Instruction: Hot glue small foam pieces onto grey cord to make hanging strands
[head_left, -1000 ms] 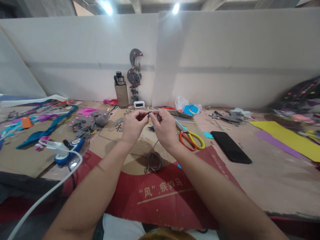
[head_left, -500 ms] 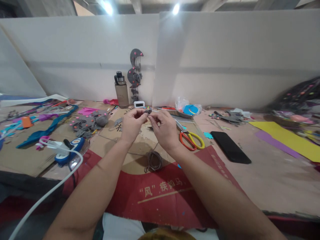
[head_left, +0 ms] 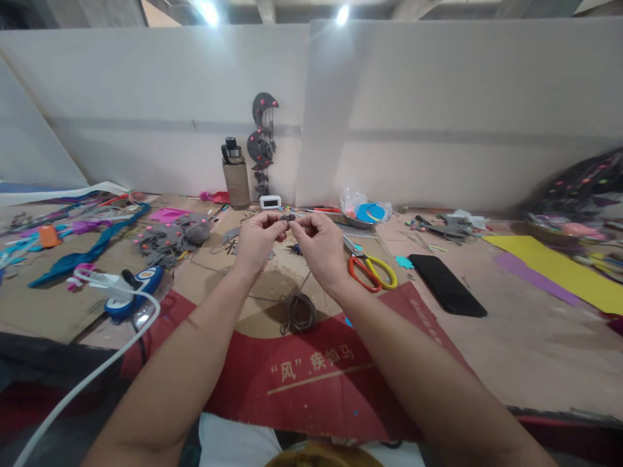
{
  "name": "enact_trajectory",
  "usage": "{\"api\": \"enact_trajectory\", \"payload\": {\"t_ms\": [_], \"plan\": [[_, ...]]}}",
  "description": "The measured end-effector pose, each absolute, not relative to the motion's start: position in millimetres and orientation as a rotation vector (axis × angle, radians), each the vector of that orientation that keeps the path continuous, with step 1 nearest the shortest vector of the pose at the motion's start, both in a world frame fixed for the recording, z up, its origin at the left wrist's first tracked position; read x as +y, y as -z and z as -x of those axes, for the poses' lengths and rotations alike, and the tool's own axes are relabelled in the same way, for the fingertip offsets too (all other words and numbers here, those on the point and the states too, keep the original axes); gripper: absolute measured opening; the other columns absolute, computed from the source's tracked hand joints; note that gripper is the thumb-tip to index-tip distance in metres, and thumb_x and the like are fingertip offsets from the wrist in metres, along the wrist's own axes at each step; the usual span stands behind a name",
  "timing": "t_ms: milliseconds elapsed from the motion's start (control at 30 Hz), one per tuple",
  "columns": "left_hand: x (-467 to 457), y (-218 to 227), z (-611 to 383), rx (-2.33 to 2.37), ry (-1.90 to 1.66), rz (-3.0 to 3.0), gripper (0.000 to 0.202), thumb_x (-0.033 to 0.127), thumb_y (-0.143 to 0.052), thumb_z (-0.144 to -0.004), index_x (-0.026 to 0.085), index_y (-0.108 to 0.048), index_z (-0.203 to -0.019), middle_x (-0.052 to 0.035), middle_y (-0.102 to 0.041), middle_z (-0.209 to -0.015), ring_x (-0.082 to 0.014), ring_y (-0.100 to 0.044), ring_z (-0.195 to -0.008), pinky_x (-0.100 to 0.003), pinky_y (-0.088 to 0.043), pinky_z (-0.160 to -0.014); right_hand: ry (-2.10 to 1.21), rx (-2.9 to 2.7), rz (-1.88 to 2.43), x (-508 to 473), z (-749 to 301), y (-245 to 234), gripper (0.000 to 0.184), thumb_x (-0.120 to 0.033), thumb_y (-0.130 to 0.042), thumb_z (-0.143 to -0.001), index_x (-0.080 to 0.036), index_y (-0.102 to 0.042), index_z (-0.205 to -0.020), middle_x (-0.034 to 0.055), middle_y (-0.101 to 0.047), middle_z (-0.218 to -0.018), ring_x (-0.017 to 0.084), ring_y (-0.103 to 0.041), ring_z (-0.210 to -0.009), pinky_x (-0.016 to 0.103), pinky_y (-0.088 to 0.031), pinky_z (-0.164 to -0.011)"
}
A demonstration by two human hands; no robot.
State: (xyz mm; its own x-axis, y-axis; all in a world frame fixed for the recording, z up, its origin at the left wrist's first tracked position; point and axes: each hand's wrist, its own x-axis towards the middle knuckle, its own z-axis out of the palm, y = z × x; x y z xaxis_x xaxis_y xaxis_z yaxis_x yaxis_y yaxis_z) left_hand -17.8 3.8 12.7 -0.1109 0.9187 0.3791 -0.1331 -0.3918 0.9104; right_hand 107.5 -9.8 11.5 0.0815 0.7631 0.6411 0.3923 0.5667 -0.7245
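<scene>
My left hand (head_left: 257, 241) and my right hand (head_left: 320, 246) are raised together over the middle of the table, fingertips pinched against each other. Between them sits a small dark grey piece (head_left: 290, 218), held by both hands; I cannot make out its shape. A thin thread hangs from the hands down to a coil of grey cord (head_left: 298, 311) lying on the cardboard just below. Red-and-yellow scissors (head_left: 368, 269) lie right of my right hand.
A blue glue gun (head_left: 131, 288) with a white cable lies at left, near grey felt scraps (head_left: 170, 239). A black phone (head_left: 446, 284) lies at right, yellow and purple sheets (head_left: 559, 267) beyond it. A bottle (head_left: 236, 175), a grey hanging ornament (head_left: 261, 143) and a small clock stand by the back wall.
The two hands have drawn closer, fingertips now meeting on the small piece. The view has shifted only slightly; nothing on the table has moved.
</scene>
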Motion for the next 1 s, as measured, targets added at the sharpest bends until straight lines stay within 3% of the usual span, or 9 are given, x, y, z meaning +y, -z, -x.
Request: {"api": "enact_trajectory", "payload": {"t_ms": [167, 367, 567, 800, 1000], "plan": [[4, -13, 19, 0.918, -1.582, -1.291, 0.007, 0.020, -0.069, -0.063, 0.015, -0.063, -0.064, 0.0013, -0.056, -0.059, -0.0063, -0.047, -0.050, -0.022, -0.037, -0.051, -0.443, -1.506, 1.052, -9, -107, -13, 0.019, -0.034, -0.058, -0.078, -0.018, -0.060, -0.070, -0.0013, -0.053, -0.063, 0.011, -0.044, -0.060, 0.026, -0.035, -0.060], [3, -18, 25, 0.822, -1.389, -1.281, 0.013, 0.023, -0.073, -0.062, 0.013, -0.066, -0.067, -0.0006, -0.057, -0.060, -0.0069, -0.049, -0.052, -0.022, -0.040, -0.052, -0.698, -1.425, 1.015, 3, -111, -6, 0.023, -0.039, -0.061, -0.074, -0.017, -0.063, -0.081, -0.0053, -0.046, -0.058, 0.009, -0.039, -0.054, 0.023, -0.032, -0.053], [2, -20, 25, 0.842, -1.267, -1.265, 0.020, 0.024, -0.076, -0.059, 0.012, -0.068, -0.073, -0.0023, -0.062, -0.067, -0.0072, -0.054, -0.056, -0.022, -0.043, -0.057, -0.883, -1.331, 0.931, 16, -113, 2, 0.018, -0.035, -0.061, -0.068, -0.017, -0.060, -0.069, -0.0051, -0.048, -0.057, 0.009, -0.039, -0.053, 0.023, -0.034, -0.054], [6, -13, 21, 0.881, -1.319, -1.267, 0.016, 0.027, -0.074, -0.062, 0.015, -0.063, -0.063, 0.0010, -0.055, -0.054, -0.0064, -0.048, -0.048, -0.021, -0.039, -0.050, -0.848, -1.360, 1.006, 8, -112, -2, 0.014, -0.031, -0.059, -0.067, -0.018, -0.055, -0.067, -0.0068, -0.044, -0.055, 0.008, -0.035, -0.050, 0.022, -0.029, -0.050], [4, -14, 20, 0.903, -1.409, -1.271, 0.013, 0.023, -0.072, -0.061, 0.015, -0.062, -0.063, 0.0020, -0.053, -0.055, -0.0056, -0.045, -0.049, -0.020, -0.035, -0.048, -0.823, -1.396, 0.994, 5, -111, -4, 0.016, -0.033, -0.061, -0.069, -0.018, -0.058, -0.069, -0.0072, -0.040, -0.054, 0.008, -0.032, -0.049, 0.022, -0.026, -0.048]]}}
